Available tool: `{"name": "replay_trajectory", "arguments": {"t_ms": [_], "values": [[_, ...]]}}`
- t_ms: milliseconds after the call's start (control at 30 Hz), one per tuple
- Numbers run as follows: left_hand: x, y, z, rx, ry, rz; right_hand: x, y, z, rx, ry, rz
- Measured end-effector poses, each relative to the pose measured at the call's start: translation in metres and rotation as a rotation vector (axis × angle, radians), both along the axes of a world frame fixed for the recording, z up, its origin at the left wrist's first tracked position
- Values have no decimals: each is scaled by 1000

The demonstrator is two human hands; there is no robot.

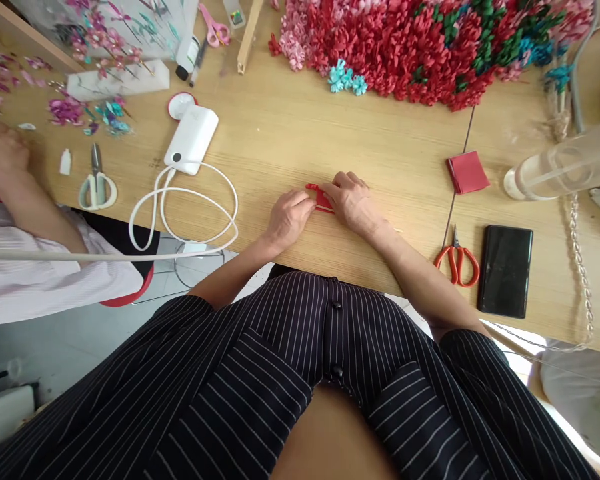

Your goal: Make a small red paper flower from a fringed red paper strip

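Observation:
A small red piece (323, 201), flat like folded cloth or paper, lies on the table between my hands. My left hand (291, 217) pinches its left edge with curled fingers. From the other side my right hand (351, 202) presses on it, thumb and fingers closed on its right part. A narrow red strip shows along its top, and a pale line runs along its lower edge. My fingers hide much of it. Off to the right sits a stack of dark red squares (468, 173), with red-handled scissors (457, 260) below it.
A black phone (506, 271) lies beside the scissors. Red, pink and green fabric flowers (405, 47) are heaped at the back. A white power bank (192, 140) with a looped cable (235, 200) is on the left, near grey-white scissors (97, 183). A co-worker's arm (27, 180) rests at far left.

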State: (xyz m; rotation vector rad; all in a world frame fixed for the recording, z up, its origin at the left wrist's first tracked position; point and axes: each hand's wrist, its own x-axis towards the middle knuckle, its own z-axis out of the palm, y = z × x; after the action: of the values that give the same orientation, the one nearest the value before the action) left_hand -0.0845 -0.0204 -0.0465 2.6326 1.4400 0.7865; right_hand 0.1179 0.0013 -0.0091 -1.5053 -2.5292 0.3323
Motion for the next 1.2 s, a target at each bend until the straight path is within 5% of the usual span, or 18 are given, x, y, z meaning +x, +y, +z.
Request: {"name": "replay_trajectory", "arguments": {"t_ms": [500,867,1200], "values": [[2,-3,6,4,93,-4,-2,3,1,-76,-31,4],[6,1,11,-142,248,-12,3,2,1,-59,78,-26],[4,8,2,-168,164,13,9,-9,7,-134,114,-39]]}}
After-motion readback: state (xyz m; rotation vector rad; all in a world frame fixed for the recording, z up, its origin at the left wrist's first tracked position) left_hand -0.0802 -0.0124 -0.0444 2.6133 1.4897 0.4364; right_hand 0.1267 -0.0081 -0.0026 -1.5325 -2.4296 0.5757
